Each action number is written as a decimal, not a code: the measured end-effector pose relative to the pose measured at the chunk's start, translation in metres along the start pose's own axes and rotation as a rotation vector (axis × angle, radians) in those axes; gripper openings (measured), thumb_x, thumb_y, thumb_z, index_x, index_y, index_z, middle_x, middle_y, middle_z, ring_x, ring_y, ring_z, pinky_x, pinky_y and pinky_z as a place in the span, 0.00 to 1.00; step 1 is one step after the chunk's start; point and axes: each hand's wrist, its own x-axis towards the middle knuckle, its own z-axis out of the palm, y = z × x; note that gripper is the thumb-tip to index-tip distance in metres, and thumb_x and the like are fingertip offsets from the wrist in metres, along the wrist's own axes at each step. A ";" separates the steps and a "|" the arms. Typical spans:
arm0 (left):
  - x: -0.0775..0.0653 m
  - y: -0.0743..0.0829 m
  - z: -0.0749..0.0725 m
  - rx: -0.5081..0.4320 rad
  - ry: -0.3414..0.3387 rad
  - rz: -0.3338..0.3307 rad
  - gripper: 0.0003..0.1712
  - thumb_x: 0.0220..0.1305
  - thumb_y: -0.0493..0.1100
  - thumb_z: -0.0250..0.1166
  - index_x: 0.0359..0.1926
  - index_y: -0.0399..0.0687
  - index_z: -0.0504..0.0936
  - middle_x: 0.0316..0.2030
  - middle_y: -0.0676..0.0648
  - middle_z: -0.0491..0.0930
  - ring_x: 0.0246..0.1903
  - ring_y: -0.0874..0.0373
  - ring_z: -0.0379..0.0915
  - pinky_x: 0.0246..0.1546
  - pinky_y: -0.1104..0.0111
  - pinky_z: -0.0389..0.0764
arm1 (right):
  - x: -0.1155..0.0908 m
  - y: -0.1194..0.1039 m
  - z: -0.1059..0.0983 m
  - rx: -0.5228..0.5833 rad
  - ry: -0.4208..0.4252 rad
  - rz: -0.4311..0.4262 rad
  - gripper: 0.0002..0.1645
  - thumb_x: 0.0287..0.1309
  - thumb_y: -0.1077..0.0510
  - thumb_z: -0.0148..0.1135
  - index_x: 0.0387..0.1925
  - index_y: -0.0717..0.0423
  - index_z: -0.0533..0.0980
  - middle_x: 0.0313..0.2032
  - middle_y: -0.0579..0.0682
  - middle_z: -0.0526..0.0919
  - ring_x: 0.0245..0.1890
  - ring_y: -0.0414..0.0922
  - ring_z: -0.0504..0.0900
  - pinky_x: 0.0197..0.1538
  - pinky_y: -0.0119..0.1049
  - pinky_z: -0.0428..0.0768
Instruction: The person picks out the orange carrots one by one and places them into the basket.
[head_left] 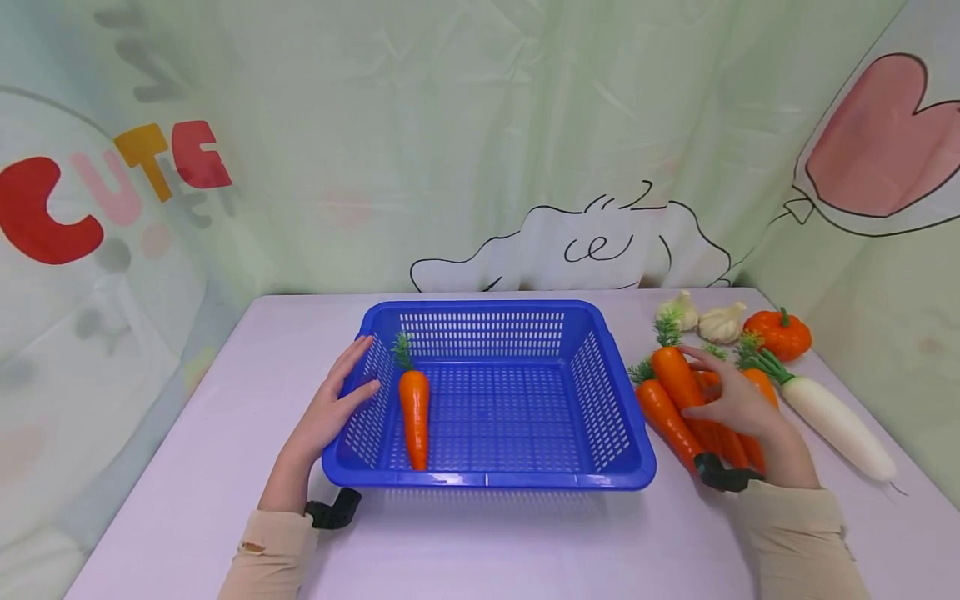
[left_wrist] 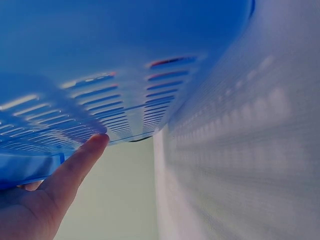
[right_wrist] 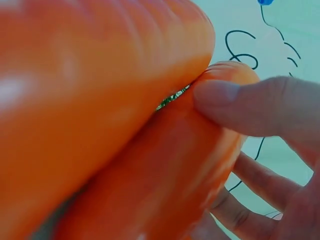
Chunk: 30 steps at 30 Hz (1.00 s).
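My left hand (head_left: 330,408) lies along the left side of a blue plastic basket (head_left: 487,479), fingers fairly straight at the rim. In the left wrist view one finger (left_wrist: 85,162) touches the slotted outer wall. Inside the basket, near its left wall, is an orange carrot (head_left: 415,417) with a green top. My right hand (head_left: 738,400) reaches over a pile of carrots (head_left: 667,421) to the right of the basket. It holds the upper carrot (head_left: 675,375) between thumb and fingers; in the right wrist view the thumb (right_wrist: 220,100) presses on a carrot (right_wrist: 165,165).
Behind the carrots are garlic bulbs (head_left: 722,322) and an orange pumpkin (head_left: 780,333). A white radish (head_left: 840,425) with a green top lies at the table's right side. A printed curtain (head_left: 480,167) hangs behind the pale table (head_left: 480,550).
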 end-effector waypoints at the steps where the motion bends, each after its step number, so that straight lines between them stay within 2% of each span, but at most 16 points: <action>1: -0.001 0.004 0.000 -0.002 -0.002 -0.002 0.35 0.64 0.43 0.54 0.70 0.54 0.53 0.70 0.45 0.42 0.68 0.42 0.36 0.57 0.35 0.43 | 0.001 0.000 0.001 0.004 -0.001 0.000 0.52 0.46 0.65 0.66 0.69 0.58 0.47 0.57 0.74 0.58 0.49 0.71 0.66 0.45 0.61 0.72; 3: -0.004 0.013 0.000 -0.003 -0.006 -0.003 0.35 0.64 0.41 0.54 0.70 0.51 0.52 0.70 0.43 0.42 0.68 0.40 0.36 0.57 0.34 0.43 | 0.001 0.002 0.001 0.002 0.003 -0.005 0.52 0.46 0.66 0.66 0.69 0.57 0.47 0.57 0.74 0.59 0.48 0.69 0.66 0.45 0.60 0.73; 5: -0.005 0.015 0.000 -0.006 -0.007 -0.008 0.35 0.64 0.40 0.54 0.70 0.49 0.52 0.70 0.43 0.42 0.68 0.40 0.36 0.57 0.35 0.43 | 0.002 0.002 0.002 0.000 0.006 -0.011 0.53 0.46 0.66 0.65 0.69 0.57 0.47 0.57 0.74 0.59 0.48 0.69 0.67 0.44 0.59 0.74; 13: 0.001 -0.004 0.000 -0.002 0.003 0.007 0.35 0.64 0.45 0.55 0.70 0.58 0.53 0.71 0.48 0.42 0.68 0.43 0.36 0.57 0.35 0.45 | 0.001 0.000 0.003 0.012 0.015 0.018 0.54 0.46 0.66 0.65 0.70 0.56 0.45 0.57 0.74 0.57 0.47 0.70 0.68 0.44 0.59 0.74; 22: 0.000 -0.005 0.000 0.009 0.004 0.003 0.34 0.65 0.46 0.54 0.70 0.60 0.54 0.71 0.49 0.43 0.68 0.45 0.36 0.58 0.35 0.43 | -0.001 -0.002 0.001 0.072 0.021 0.061 0.51 0.50 0.64 0.63 0.70 0.55 0.45 0.57 0.76 0.56 0.47 0.71 0.67 0.44 0.60 0.73; 25: 0.000 -0.003 0.000 0.008 0.008 0.003 0.34 0.64 0.46 0.54 0.70 0.60 0.54 0.71 0.49 0.43 0.68 0.45 0.36 0.58 0.35 0.43 | 0.000 -0.002 0.000 0.118 0.026 0.085 0.51 0.51 0.61 0.62 0.71 0.51 0.44 0.59 0.76 0.55 0.49 0.71 0.66 0.46 0.62 0.72; 30: -0.001 0.000 -0.001 0.008 0.005 0.002 0.35 0.64 0.46 0.54 0.70 0.60 0.53 0.71 0.48 0.42 0.68 0.43 0.36 0.57 0.34 0.43 | 0.004 0.000 -0.001 0.226 0.036 0.157 0.55 0.51 0.56 0.63 0.71 0.39 0.40 0.63 0.74 0.50 0.56 0.71 0.58 0.47 0.63 0.70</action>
